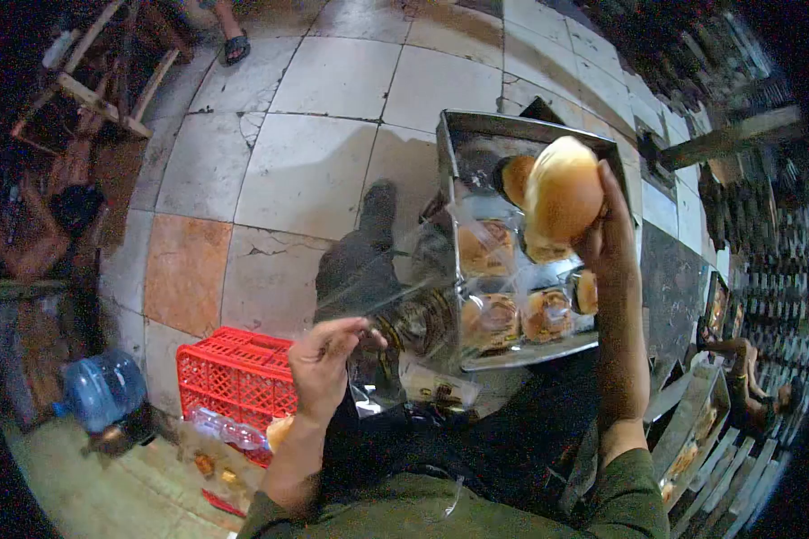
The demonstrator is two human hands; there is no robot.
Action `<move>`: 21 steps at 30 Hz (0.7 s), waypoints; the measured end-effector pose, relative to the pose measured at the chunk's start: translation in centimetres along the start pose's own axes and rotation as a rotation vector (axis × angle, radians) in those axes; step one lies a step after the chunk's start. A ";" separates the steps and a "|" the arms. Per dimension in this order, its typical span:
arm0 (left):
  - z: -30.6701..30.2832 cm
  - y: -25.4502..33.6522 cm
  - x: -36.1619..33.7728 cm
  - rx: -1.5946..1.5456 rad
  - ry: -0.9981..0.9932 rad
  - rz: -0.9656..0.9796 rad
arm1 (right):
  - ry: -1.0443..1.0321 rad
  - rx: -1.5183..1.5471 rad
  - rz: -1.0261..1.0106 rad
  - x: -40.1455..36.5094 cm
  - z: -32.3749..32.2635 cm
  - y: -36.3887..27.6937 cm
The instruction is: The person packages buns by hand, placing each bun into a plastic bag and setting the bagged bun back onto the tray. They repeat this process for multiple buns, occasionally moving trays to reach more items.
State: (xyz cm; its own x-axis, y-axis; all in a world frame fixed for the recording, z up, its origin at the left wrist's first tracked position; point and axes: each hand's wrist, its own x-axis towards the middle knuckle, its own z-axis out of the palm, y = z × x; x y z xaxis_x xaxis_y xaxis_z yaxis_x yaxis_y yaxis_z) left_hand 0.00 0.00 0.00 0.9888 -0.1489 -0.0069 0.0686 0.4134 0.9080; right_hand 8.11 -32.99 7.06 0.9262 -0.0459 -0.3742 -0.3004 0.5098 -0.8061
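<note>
My right hand (607, 225) is closed around a round golden bread bun (564, 190), held up over the far part of a metal tray (449, 153). My left hand (330, 359) pinches the edge of a clear plastic bag (418, 319) with dark and yellowish print, which spreads toward the tray's left side. Inside the tray lie several buns in clear printed wrappers, among them a wrapped bun (490, 321) at the near left. Another brown bun (516, 180) shows partly behind the raised one.
A red plastic crate (234, 382) stands at the left, with a clear bottle (229, 429) by it. Beyond is a large blue water jug (105, 391). Flat plastic packaging (439, 388) lies near my lap. Racks with trays (697, 422) line the right. Another person's foot (235, 47) is at the top.
</note>
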 end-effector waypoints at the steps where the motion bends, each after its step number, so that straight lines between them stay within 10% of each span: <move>1: -0.2 0.0 0.5 0.056 0.017 -0.062 | 0.135 -0.111 -0.007 -1.6 0.8 0.7; 4: 2.0 3.6 -0.1 0.379 -0.069 -0.095 | -0.029 -0.134 0.153 -8.2 1.2 4.1; 5: 2.7 4.5 -0.7 0.600 -0.143 -0.146 | -0.017 -0.811 0.135 -11.0 5.5 2.2; 9: 2.8 6.4 -3.2 0.626 -0.202 -0.034 | -0.032 -0.543 0.087 -16.5 5.4 7.0; 11: 2.6 7.8 -4.2 0.601 0.045 -0.151 | 0.111 -0.134 -0.002 -17.3 4.7 7.5; 13: 3.1 8.9 -5.3 0.480 0.398 0.141 | 0.142 -0.089 -0.127 -18.4 5.0 8.2; 16: 7.3 9.1 -9.6 0.152 0.359 0.011 | 0.458 -0.107 -0.522 -20.5 8.9 12.8; 18: 7.0 8.4 -10.1 -0.270 0.181 -0.256 | -0.096 -0.784 -1.000 -21.7 11.3 13.6; 21: 7.5 10.9 -6.9 -0.480 -0.015 -0.214 | -0.433 -0.998 -0.913 -23.4 13.5 13.9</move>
State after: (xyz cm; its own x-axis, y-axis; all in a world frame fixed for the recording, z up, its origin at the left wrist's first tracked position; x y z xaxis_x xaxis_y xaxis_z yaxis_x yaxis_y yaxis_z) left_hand -7.12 -1.23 13.08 0.9444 -0.2862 -0.1621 0.3251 0.7368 0.5928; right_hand -14.68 -13.25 10.76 0.8202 0.3314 0.4664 0.5680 -0.3744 -0.7329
